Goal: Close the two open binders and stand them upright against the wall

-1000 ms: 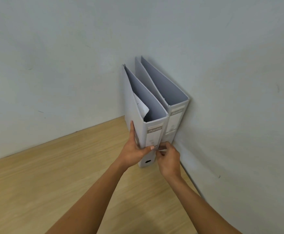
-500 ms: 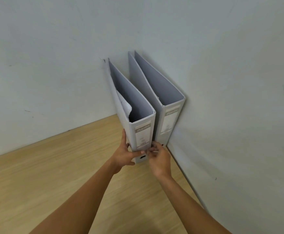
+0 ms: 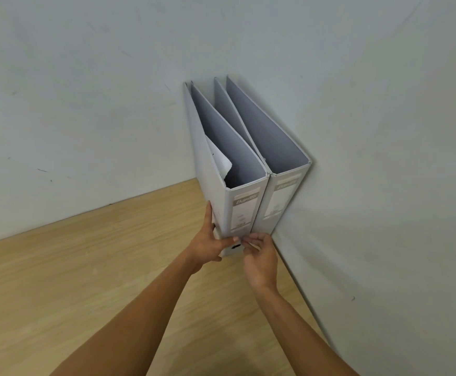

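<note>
Two grey lever-arch binders stand upright side by side in the corner of the room. The right binder [image 3: 281, 202] rests against the right wall. The left binder [image 3: 241, 210] touches it, spine towards me, with a curled white sheet [image 3: 220, 161] showing inside. My left hand [image 3: 210, 242] grips the left binder's lower spine and left cover. My right hand [image 3: 259, 256] pinches the bottom of the same spine near its black finger hole, where the two binders meet.
A light wooden tabletop [image 3: 72, 280] stretches to the left and towards me. A pale grey wall [image 3: 85, 104] closes the back and another [image 3: 384, 213] closes the right side, meeting behind the binders.
The left binder has closed up against the right one, so the gap between them is gone. Both hands stay low on its spine.
</note>
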